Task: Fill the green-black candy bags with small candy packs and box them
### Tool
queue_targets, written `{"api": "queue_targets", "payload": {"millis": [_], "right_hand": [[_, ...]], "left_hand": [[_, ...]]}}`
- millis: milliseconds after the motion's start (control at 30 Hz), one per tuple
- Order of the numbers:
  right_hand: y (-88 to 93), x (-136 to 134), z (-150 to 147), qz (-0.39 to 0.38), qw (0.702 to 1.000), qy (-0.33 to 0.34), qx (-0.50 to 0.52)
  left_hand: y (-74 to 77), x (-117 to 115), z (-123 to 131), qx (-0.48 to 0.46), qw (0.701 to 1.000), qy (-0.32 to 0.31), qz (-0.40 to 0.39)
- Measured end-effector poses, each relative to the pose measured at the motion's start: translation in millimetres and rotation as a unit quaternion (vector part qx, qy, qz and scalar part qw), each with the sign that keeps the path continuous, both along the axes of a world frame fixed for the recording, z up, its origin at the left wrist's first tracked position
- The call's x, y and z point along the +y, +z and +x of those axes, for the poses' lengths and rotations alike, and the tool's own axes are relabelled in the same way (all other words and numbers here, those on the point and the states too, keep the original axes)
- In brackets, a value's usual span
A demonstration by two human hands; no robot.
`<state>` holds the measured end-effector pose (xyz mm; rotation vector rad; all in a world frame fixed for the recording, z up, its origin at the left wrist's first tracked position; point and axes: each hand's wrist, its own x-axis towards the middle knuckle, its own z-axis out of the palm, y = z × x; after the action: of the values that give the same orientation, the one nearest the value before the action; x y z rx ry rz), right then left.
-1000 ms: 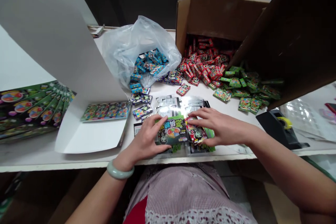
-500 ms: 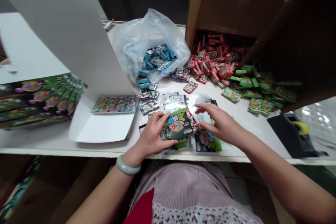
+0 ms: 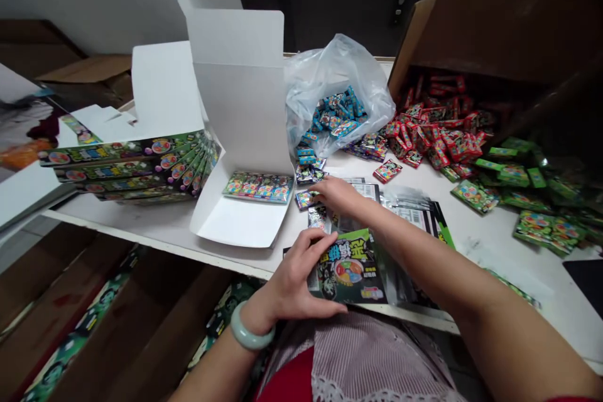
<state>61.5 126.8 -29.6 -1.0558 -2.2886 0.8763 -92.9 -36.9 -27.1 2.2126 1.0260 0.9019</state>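
Note:
My left hand (image 3: 296, 273) grips a printed black-and-green pouch (image 3: 351, 270) by its left side, thumb below and fingers along the top, at the table's front edge. Beyond it, my right hand (image 3: 339, 195) has its fingers bent down onto a small purple packet (image 3: 305, 200); the fingertips are partly hidden. More purple packets (image 3: 308, 174) lie just behind that one. Beneath and beside my right forearm are flat clear-and-black pouches (image 3: 414, 217), partly covered by the arm.
An open white carton (image 3: 235, 226) holds a row of colourful packets (image 3: 259, 187). Left of it stand stacked printed cartons (image 3: 117, 154). A plastic bag (image 3: 339, 63) contains blue packets (image 3: 342, 113). Red packets (image 3: 447, 129) spill from a cardboard box (image 3: 499, 31), beside green packets (image 3: 518, 173).
My right hand has left the pouch and reached forward-left to the purple packets. My left hand still holds the pouch, now nearer the table edge. The view has turned left.

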Motion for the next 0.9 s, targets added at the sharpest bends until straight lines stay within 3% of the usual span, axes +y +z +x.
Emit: {"api": "queue_targets", "payload": {"millis": [133,233,333,433,533,600,700,900], "right_hand": [[-7.6,18,-32,0.048,0.991,0.038,-0.123],[-5.7,26,-26,0.034,0.996,0.021,-0.084],[5.2,26,2,0.008,0.999,-0.049,-0.01],[28.9,6,50,-0.047,0.977,-0.156,0.14],[54.5,-34,97,-0.085,0.95,-0.2,0.226],[62.8,-61,118,-0.091,0.949,-0.202,0.224],[59.9,-87,132,-0.112,0.958,-0.188,0.186],[57.3,-93,145,-0.183,0.964,-0.15,0.117]], "left_hand": [[-4.1,3,-6,0.016,1.0,0.019,0.007],[-4.6,8,-8,0.017,0.999,0.041,0.013],[-4.7,11,-7,0.021,0.995,0.094,0.018],[-7.8,15,-2,0.031,0.988,0.147,0.021],[-12.5,22,8,0.045,0.984,0.171,0.037],[-14.5,29,16,0.058,0.982,0.172,0.061],[-14.0,37,27,0.077,0.981,0.145,0.103],[-11.2,40,28,0.103,0.98,0.101,0.139]]}}
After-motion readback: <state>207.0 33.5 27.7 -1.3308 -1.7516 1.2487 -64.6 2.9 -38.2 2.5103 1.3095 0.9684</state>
